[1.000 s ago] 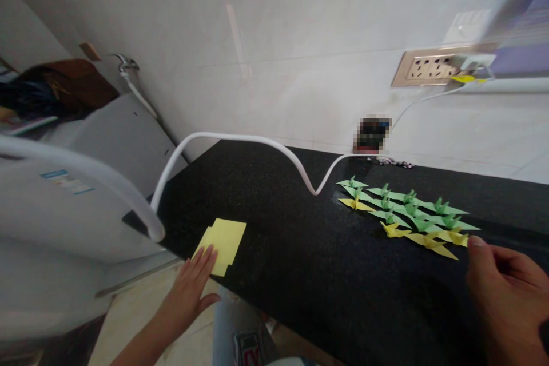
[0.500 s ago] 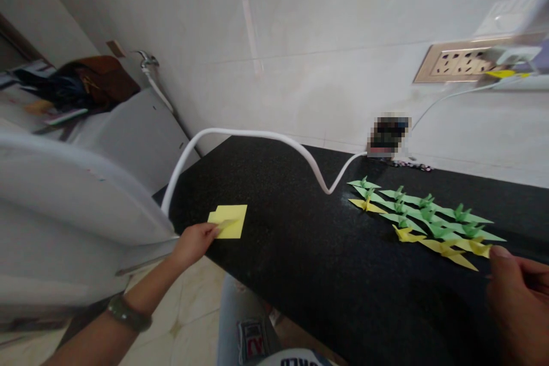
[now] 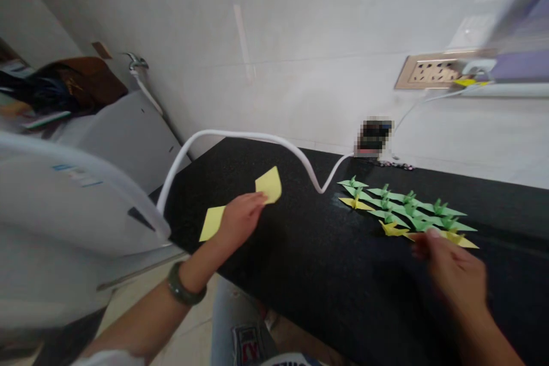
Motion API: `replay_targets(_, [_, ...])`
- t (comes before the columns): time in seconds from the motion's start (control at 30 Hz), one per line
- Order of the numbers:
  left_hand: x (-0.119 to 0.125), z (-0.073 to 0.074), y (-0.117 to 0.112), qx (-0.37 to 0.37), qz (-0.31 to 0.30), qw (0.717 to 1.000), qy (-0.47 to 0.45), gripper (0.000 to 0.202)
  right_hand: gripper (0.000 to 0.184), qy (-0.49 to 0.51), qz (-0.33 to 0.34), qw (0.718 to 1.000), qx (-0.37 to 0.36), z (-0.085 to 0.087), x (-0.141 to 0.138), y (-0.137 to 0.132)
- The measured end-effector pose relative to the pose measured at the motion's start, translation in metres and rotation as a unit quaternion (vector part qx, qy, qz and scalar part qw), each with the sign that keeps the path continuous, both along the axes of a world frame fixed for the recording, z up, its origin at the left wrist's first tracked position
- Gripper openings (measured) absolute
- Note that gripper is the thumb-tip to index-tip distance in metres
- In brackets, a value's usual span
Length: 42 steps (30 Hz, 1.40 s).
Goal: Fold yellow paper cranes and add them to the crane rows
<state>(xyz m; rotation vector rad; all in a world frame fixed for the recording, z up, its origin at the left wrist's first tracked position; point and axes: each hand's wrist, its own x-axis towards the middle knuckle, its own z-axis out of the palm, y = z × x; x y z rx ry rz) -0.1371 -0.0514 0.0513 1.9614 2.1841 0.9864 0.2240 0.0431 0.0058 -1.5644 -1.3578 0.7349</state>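
My left hand [image 3: 243, 218] pinches a square sheet of yellow paper [image 3: 270, 184], slightly curled and raised over the dark countertop. More yellow paper [image 3: 211, 223] lies on the counter behind my left wrist, partly covered by it. My right hand [image 3: 457, 271] is over the near side of the folded paper cranes, its fingers bent and blurred; I cannot see anything in them. Several green paper cranes [image 3: 409, 206] stand in slanting rows, with yellow paper cranes [image 3: 392, 229] along the near side. One yellow crane is mostly hidden behind my right fingers.
A thick white hose [image 3: 257, 136] arches over the black counter [image 3: 300, 263]. Against the wall are a blurred-out device [image 3: 373, 136] and a beaded strand [image 3: 397, 164]. A socket panel [image 3: 429, 70] with a plugged-in charger is above. A white appliance [image 3: 64, 206] stands at the left.
My left hand has lifted a yellow sheet away from the other paper, moving it right and forward. My right hand has come left from the right edge, across the nearest cranes. The view has shifted slightly.
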Motion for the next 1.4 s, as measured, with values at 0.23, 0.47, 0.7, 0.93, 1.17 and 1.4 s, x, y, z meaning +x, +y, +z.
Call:
replay_targets(0.23, [0.118,-0.022,0.039,0.022,-0.326,0.933,-0.154,0.028,0.03,0.319,0.209,0.916,-0.122,0.022,-0.064,-0.006])
replay_targets(0.47, [0.132,-0.026,0.051,0.007,-0.216,0.934,-0.284,0.065,0.038,0.285,0.109,0.949,0.072,0.005,-0.055,0.01])
replay_targets(0.7, [0.141,-0.016,0.075,-0.352,-0.15,0.566,-0.73,0.076,0.01,0.078,0.254,0.938,0.221,0.01,-0.035,0.008])
replay_targets(0.93, [0.142,-0.029,0.08,-0.256,-0.202,0.495,-0.805,0.039,0.009,-0.02,0.363,0.904,0.226,0.017,-0.032,-0.003])
replay_targets(1.17, [0.143,-0.034,0.067,-0.25,-0.214,0.515,-0.791,0.031,0.007,0.061,0.195,0.968,0.146,-0.001,-0.044,-0.005])
replay_targets(1.4, [0.146,-0.029,0.058,-0.224,-0.241,0.557,-0.763,0.046,0.008,0.066,0.18,0.977,0.093,-0.004,-0.045,-0.009])
